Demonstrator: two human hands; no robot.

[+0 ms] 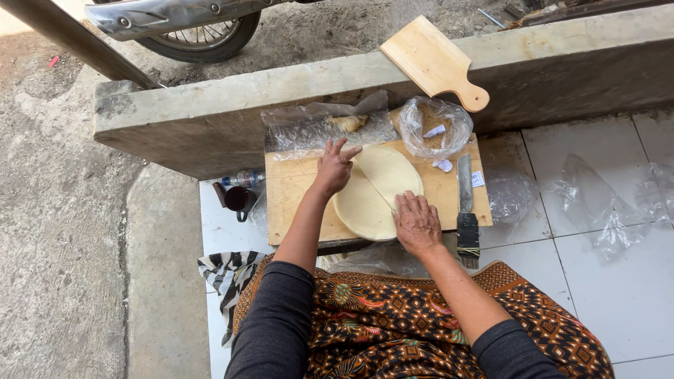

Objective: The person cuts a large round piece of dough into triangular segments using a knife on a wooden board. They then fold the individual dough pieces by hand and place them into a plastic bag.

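Note:
A pale round sheet of dough (375, 189) lies on a wooden board (295, 189), with a straight fold or cut line running across it. My left hand (333, 167) rests with spread fingers at the dough's upper left edge. My right hand (416, 222) presses flat on its lower right edge. Neither hand holds anything. A large knife (465, 203) with a dark handle lies on the board's right side, just right of my right hand.
A plastic bag of brown filling (434, 126) and a crumpled bag with a dough piece (330, 125) sit at the board's far edge. A small wooden paddle board (434, 63) lies on the concrete ledge. A bottle and dark cup (239, 193) stand left. Plastic sheets (604, 196) lie on white tiles.

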